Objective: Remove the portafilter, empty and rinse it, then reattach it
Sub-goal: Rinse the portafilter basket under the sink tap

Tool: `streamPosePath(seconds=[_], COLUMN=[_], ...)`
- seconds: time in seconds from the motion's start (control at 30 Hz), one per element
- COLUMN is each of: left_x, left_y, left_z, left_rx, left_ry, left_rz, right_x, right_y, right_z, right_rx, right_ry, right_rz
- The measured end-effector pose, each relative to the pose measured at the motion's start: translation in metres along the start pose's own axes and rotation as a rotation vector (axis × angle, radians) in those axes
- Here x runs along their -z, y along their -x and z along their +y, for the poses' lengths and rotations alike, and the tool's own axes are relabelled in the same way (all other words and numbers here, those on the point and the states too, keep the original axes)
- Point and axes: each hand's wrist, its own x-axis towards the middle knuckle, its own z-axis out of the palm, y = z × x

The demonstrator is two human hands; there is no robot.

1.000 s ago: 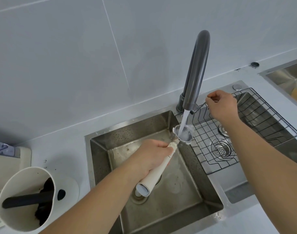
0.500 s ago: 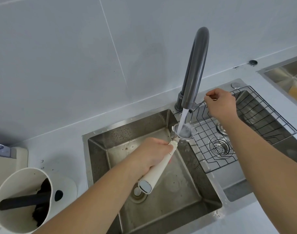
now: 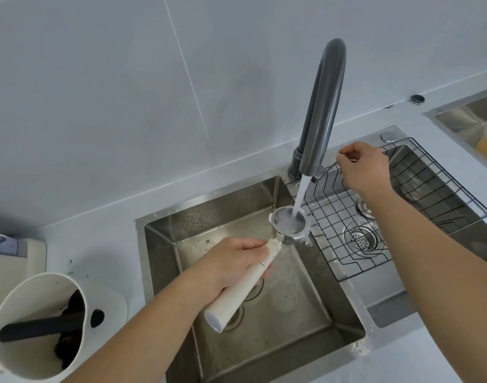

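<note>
Here, a pale grey tabletop [image 3: 104, 244] runs under a wall of large light tiles, and a steel sink [image 3: 181, 233] is sunk into it. To its right lies a second, shallower basin covered by a black wire rack [image 3: 419, 189], with a round drain strainer [image 3: 360, 239] showing through the grid. At the far right edge a third steel basin [image 3: 469, 117] is partly in view. A white knock box [image 3: 29, 322] with a dark bar across its mouth and dark coffee grounds inside stands on the tabletop at the lower left. A tall dark grey faucet [image 3: 322, 111] arches up between the basins, and water pours from its spout.

The portafilter [image 3: 288, 223] is over the sink, its metal basket directly under the stream and filled with foaming water. Its cream handle slants down toward the camera. The left hand [image 3: 231, 264] is wrapped tight around that handle. The right hand [image 3: 364, 167] pinches the thin faucet lever [image 3: 324, 172] beside the spout, above the wire rack.
</note>
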Motion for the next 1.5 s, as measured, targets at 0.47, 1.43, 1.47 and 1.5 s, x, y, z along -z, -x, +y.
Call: streamPosePath(seconds=[0.47,1.43,1.47,1.5], left_x=[0.001,0.013,0.015,0.017], left_y=[-0.003,-0.008,-0.007,-0.006], left_z=[-0.001,-0.002,-0.001,0.001], left_rx=[-0.017,-0.190,-0.207,-0.222], left_ry=[0.065,0.093,0.076,0.055], left_rz=[-0.004,0.231,0.256,0.280], right_x=[-0.001,-0.012,-0.012,-0.013], right_y=[0.000,-0.014,-0.014,-0.014], right_z=[0.001,-0.005,-0.005,-0.005], right_rx=[-0.021,-0.036,-0.036,-0.035], right_ry=[-0.022,-0.093,-0.099,-0.104], right_rz=[0.004,0.052,0.054,0.056])
